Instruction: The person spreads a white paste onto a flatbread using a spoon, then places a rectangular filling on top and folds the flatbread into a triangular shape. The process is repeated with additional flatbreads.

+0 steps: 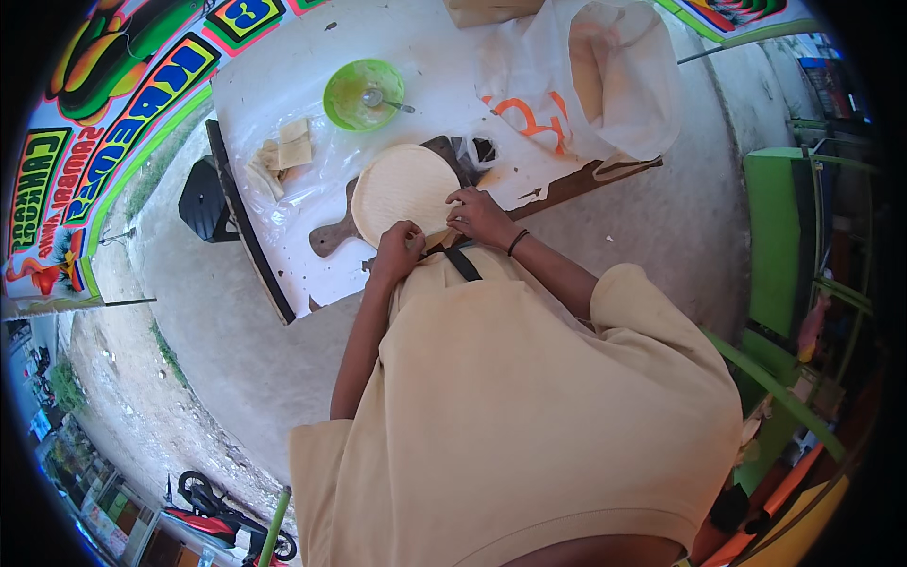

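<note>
A stack of round, pale pastry sheets (402, 189) lies on a wooden board (331, 236) whose handle points left. Both my hands are at the stack's near edge. My left hand (402, 247) has its fingers closed in a pinch on the near left of the edge. At the near right, my right hand (482, 219) pinches the rim, fingertips over the sheets. How many sheets the fingers hold cannot be made out. Beyond the stack stands a green bowl (343, 111) with pale residue inside and a metal spoon (374, 97) resting in it.
Folded pale pieces (288, 149) lie on clear plastic at the table's left. A large plastic bag (624, 90) with orange print fills the right end. Beside the board is a small black object (484, 149). A black stool (203, 200) stands left of the table.
</note>
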The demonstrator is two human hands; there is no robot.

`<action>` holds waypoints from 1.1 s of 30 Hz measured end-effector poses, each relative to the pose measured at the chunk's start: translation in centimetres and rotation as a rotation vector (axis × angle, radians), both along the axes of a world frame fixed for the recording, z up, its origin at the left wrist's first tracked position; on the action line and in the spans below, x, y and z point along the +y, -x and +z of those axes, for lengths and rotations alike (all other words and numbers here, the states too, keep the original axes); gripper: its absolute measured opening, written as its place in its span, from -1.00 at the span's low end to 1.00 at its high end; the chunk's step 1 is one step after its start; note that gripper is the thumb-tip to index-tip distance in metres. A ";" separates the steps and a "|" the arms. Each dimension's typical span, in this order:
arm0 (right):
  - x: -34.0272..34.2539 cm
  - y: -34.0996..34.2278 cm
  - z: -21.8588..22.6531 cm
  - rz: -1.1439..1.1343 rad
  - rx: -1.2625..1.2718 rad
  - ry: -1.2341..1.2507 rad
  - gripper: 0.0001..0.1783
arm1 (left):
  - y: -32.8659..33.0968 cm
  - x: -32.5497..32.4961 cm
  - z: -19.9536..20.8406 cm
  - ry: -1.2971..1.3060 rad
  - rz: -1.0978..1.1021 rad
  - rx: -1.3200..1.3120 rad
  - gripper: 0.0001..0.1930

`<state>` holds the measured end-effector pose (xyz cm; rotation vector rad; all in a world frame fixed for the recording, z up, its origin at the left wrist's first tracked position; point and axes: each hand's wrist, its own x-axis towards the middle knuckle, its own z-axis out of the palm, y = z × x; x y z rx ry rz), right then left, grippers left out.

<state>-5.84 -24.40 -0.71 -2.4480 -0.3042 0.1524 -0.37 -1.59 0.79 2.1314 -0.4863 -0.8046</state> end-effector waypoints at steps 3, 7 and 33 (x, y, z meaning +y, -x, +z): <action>0.0 -0.9 0.7 -0.011 -0.037 -0.067 -0.88 | 0.0 -0.1 0.5 0.010 0.051 -0.020 -0.67; 0.0 -1.2 1.1 -0.144 -0.083 -0.213 -0.87 | 0.1 -1.7 0.9 -0.147 -0.201 -0.256 -0.59; 6.1 -4.4 0.9 -0.539 0.661 -0.925 -0.31 | -1.7 -0.4 1.4 0.235 0.308 0.197 -0.69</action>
